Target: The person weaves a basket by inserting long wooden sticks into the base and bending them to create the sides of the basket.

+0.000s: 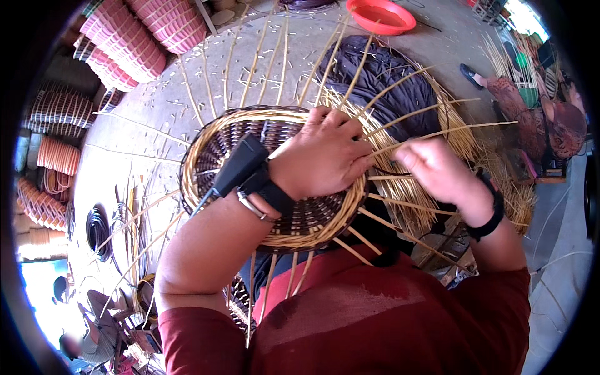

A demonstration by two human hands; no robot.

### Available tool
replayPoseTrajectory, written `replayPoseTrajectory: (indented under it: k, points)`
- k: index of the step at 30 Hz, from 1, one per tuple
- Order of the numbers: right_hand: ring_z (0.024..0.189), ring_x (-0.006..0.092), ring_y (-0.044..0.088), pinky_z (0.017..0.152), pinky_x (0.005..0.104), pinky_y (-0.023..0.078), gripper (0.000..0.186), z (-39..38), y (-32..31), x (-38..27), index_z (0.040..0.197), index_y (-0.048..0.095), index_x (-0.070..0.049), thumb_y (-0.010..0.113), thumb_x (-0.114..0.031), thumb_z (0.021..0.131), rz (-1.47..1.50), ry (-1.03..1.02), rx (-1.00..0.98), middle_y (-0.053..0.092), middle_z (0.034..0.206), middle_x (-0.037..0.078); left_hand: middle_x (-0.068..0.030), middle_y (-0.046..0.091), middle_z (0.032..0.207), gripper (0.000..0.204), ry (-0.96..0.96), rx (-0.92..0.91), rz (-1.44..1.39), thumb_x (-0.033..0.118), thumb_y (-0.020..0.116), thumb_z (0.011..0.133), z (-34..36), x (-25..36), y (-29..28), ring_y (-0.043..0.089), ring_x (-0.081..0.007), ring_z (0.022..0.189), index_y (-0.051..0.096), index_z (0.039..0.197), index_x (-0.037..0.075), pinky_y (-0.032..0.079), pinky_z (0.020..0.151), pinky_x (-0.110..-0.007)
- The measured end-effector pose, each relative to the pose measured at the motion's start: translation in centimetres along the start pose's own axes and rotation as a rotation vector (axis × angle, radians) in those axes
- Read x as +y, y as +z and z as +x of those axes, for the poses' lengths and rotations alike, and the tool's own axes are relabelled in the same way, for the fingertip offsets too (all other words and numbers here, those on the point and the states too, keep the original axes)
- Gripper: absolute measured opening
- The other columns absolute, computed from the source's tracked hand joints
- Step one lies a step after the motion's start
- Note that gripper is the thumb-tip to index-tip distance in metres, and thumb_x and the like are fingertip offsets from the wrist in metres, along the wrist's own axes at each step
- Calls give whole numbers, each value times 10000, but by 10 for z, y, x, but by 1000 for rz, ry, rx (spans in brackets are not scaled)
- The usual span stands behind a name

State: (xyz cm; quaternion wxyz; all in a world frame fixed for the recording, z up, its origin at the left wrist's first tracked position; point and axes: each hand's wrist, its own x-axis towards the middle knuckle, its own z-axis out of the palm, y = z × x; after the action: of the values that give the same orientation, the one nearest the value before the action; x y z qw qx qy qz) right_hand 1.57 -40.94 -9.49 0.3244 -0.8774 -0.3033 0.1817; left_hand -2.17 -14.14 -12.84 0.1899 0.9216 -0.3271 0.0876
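Observation:
A round wicker basket (294,242) lies in front of me, its dark woven inside ringed by a yellow and brown rim. Long pale rods (412,112) stick out all round that rim. Over the far right part of the basket, my left hand (328,153) is closed on the rim, fingers bent over it. Just outside the right edge, my right hand (434,172) is slightly blurred, its fingers curled together among the rods. A thin dark strand runs from the rim toward it; what those fingers hold is unclear. A black device on the left wrist covers part of the weave.
Beyond the basket, dark cloth (390,94) covers a bundle of straw-coloured rods (459,134). A red basin (382,17) stands at the far side. Stacked pink baskets (119,40) and a dark coil (98,232) are on the left. Other people sit at far right and lower left.

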Motion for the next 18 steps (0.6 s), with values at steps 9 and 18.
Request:
replayPoseTrajectory:
  k: [9, 18]
  points:
    - [786, 354, 739, 719, 438, 578, 253, 4, -15, -6, 1021, 769, -35, 715, -282, 1025, -221, 51, 88, 765, 909, 180, -84, 649, 1098, 276, -15, 0, -46, 354, 604, 1049, 6, -24, 8, 580, -317, 1163, 748, 1109, 126, 389, 1071, -491]
    - [770, 368, 746, 662, 479, 589, 332, -64, 52, -53, 1263, 643, 12, 649, -109, 954, -289, -302, -5, 740, 876, 148, -86, 625, 1504, 346, 273, 35, -324, 249, 745, 985, 3, -5, 2, 489, -309, 1490, 741, 1325, 186, 270, 1270, -570]
